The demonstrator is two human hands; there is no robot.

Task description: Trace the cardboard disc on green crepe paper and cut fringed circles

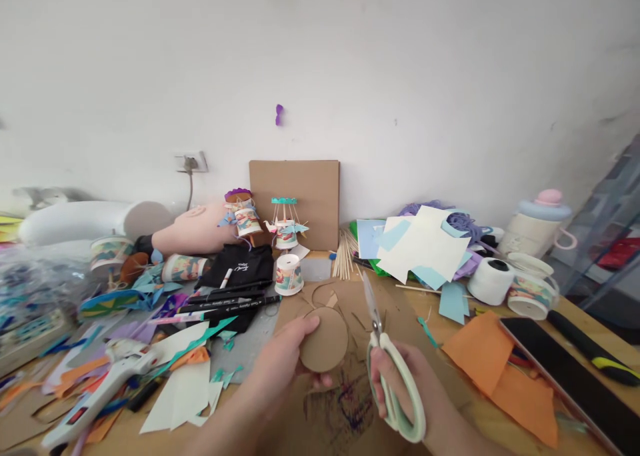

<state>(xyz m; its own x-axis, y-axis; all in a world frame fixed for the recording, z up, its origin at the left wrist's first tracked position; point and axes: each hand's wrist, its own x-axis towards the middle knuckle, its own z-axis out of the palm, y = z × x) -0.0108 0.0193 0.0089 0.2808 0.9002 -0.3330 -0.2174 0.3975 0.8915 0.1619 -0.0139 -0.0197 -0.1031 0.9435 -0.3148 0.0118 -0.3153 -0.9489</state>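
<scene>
My left hand [287,349] grips a round cardboard disc [325,341] by its left edge, thumb on top and fingers underneath. In my right hand [407,376] is a pair of scissors [397,383] with pale green handles, my fingers through the loops. The blades point up and away and look closed, to the right of the disc and apart from it. Beneath both hands lies a brown cardboard sheet [395,303] with dark scribbles and thin cardboard offcuts on it.
A hot glue gun [100,383], paper scraps and black markers [225,304] crowd the left side. Behind stand a paper cup [289,275] and a small carousel model [285,226]. Wooden sticks [345,256], orange paper [480,349], a thread spool [491,281] and a phone [555,369] lie rightward.
</scene>
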